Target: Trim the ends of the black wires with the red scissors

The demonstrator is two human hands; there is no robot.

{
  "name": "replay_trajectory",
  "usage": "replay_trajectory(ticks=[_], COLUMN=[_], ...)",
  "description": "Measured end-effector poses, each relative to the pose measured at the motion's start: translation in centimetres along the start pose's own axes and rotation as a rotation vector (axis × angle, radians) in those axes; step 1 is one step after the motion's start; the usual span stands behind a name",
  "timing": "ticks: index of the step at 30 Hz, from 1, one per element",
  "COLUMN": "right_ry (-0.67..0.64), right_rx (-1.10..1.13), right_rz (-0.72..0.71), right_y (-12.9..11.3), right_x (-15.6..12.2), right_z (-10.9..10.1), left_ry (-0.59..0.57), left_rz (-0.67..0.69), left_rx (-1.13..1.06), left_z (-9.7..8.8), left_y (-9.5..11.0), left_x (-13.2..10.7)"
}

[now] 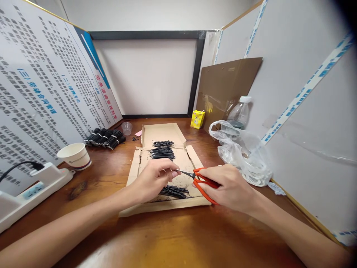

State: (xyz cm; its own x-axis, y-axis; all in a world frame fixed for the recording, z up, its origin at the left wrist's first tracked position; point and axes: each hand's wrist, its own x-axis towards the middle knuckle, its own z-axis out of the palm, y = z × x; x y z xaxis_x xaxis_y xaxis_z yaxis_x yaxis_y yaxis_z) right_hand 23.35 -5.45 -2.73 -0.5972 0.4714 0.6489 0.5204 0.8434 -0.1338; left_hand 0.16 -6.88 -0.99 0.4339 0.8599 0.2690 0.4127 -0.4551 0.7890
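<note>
My right hand (pixel 231 188) is wrapped round the orange-red handles of a pair of scissors (pixel 205 181), whose short dark blades point left. The blade tips reach the fingertips of my left hand (pixel 156 176). Thumb and forefinger of that hand are pinched together, and whatever lies between them is too small to make out. Below both hands lies an unfolded cardboard sheet (pixel 178 201). On it, a pile of thin black sticks (pixel 174 191) is partly covered by my left hand. Farther back are a larger black pile (pixel 162 153) and a smaller one (pixel 163 143). Dark crumbs dot the cardboard.
Tied black bundles (pixel 104 137), a clear cup (pixel 126 128), a paper cup (pixel 74 156) and a power strip (pixel 36 191) stand left. Right are a yellow box (pixel 197 119), a bottle (pixel 240 113) and a plastic bag (pixel 248 160). Panels surround the wooden table (pixel 156 238).
</note>
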Motion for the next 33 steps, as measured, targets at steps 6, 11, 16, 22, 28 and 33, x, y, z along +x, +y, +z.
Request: replay_trajectory(ticks=[6,11,16,22,28,33], right_ry=[0.040,0.050,0.008,-0.024,0.000,0.020], right_rx=[0.032,0.071,0.074,0.084,0.087,0.088], right_rz=[0.033,0.042,0.039,0.048,0.035,0.044], right_y=[0.17,0.39,0.21,-0.05,0.03,0.06], right_x=[0.10,0.11,0.13,0.24,0.10,0.06], right_z=[-0.15,-0.20,-0.18,-0.28,-0.19,-0.11], left_ry=[0.020,0.009,0.003,0.008,0.011,0.003], left_rz=[-0.006,-0.028,-0.044,-0.051,-0.060,-0.050], left_rx=[0.030,0.003,-0.016,-0.046,-0.090,-0.096], left_z=[-0.24,-0.15,-0.05,0.09,0.23,0.17], left_y=[0.21,0.18,0.14,0.17,0.32,0.28], left_x=[-0.03,-0.15,-0.22,-0.24,-0.29,-0.25])
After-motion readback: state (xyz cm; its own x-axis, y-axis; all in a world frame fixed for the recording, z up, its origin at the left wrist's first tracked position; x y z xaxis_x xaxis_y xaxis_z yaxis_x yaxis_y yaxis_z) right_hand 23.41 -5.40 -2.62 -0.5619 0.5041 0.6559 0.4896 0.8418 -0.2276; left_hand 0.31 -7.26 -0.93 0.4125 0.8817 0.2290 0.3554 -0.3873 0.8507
